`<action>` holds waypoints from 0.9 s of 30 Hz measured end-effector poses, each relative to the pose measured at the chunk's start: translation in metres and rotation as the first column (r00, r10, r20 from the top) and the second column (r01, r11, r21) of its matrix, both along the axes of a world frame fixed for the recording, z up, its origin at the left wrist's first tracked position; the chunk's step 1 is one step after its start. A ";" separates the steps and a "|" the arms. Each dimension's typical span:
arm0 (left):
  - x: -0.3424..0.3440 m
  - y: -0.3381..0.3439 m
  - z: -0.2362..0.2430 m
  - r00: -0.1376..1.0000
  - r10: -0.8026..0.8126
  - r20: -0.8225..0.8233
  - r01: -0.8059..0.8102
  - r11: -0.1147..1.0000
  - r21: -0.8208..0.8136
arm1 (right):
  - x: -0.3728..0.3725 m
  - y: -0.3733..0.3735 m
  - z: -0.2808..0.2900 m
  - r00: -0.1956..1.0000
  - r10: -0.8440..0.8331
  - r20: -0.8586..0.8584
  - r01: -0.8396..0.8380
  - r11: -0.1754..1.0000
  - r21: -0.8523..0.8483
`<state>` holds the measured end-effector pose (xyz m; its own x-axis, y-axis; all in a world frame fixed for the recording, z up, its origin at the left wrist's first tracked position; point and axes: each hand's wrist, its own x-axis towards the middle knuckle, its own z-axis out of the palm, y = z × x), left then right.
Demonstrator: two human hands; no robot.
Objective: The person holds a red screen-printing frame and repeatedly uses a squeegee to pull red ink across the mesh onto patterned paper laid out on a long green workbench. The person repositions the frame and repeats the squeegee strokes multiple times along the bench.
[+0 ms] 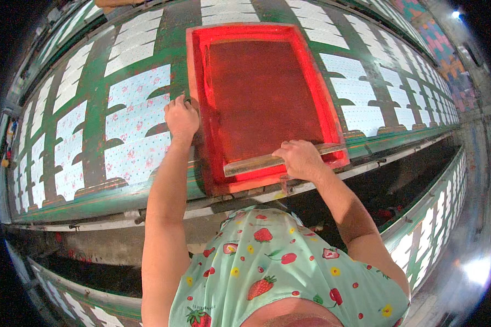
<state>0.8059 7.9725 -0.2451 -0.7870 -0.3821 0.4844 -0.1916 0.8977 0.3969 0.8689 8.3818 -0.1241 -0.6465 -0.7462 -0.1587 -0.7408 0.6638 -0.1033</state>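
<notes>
A printing screen (262, 82) with a red-stained frame lies on the long green table in front of me. Its mesh is dark red. Across the near end of the screen rests a wooden squeegee (251, 165), and my right hand (300, 159) is closed over the middle of its bar. My left hand (182, 118) has its fingers curled around the left side of the frame; the fingertips are partly hidden. Left of the screen, white fabric pieces (136, 122) carry pink flowers and small dots. Those on the right (357, 111) show blue dots only.
The green table (183, 60) stretches left and right with rows of cut fabric pieces. A pale rail (103, 222) with small stops runs along its near edge. Behind me on both sides, another table (425, 218) bears more pieces. A bright light (477, 268) shines at lower right.
</notes>
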 end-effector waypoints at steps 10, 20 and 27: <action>0.001 0.001 0.003 0.995 0.059 0.079 -0.055 0.997 -0.048 | 0.052 0.025 -0.018 0.998 0.041 -0.048 -0.053 0.961 -0.270; 0.015 0.031 0.051 0.919 0.069 0.389 -0.049 0.997 -0.062 | 0.002 0.140 -0.006 0.997 0.059 -0.039 -0.071 0.814 -0.577; 0.003 0.044 0.047 0.810 0.297 0.505 -0.323 0.946 -0.039 | -0.046 0.242 -0.037 0.958 -0.284 0.024 0.226 0.704 -0.673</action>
<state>0.8090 8.0161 -0.1982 -0.7511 -0.6593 0.0345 -0.6394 0.7395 0.2105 0.8228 8.6236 -0.1611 -0.8159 -0.4451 0.3691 -0.5780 0.6109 -0.5410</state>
